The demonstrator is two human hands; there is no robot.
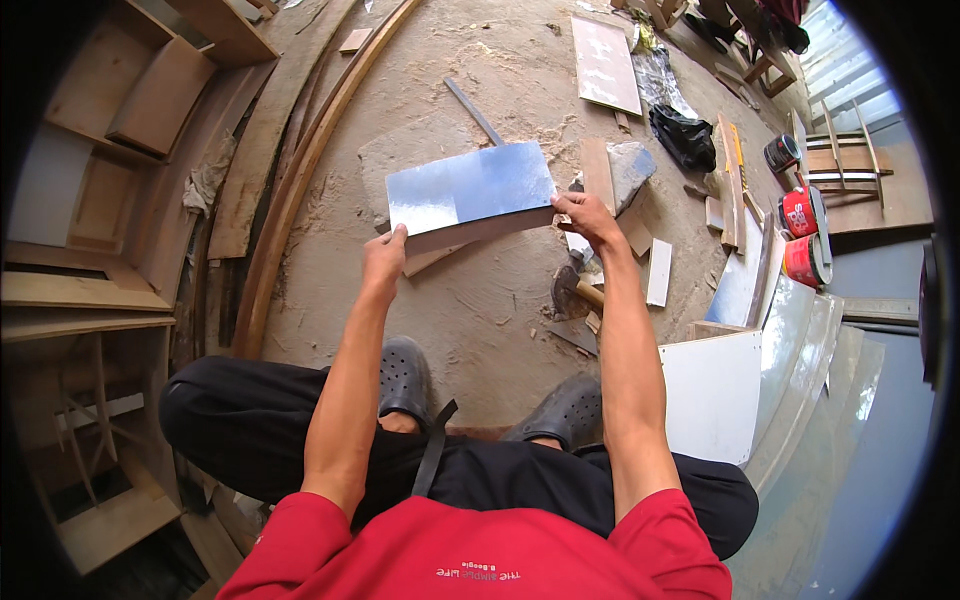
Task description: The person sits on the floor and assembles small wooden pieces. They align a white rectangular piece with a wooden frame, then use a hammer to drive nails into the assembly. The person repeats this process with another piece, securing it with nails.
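Between my hands is a rectangular panel (470, 185) with a glossy, light blue-white top face and a brown edge. My left hand (384, 258) grips its near left corner, the thumb on the glossy face. On the right corner, my right hand (588, 217) is closed round the edge. The panel is held above the dusty floor, tilted slightly up to the right. Below my right hand lies a hammer (568, 290) with a dark head and a wooden handle. A narrow dark strip (474, 112) lies on the floor beyond the panel.
Long timber boards (300, 170) and wooden cabinet frames (125, 120) stand at the left. On the right are red cans (800, 258), a white panel (712, 390), a black plastic bag (684, 137) and wood offcuts (659, 272). A pale board (606, 65) lies at the far right.
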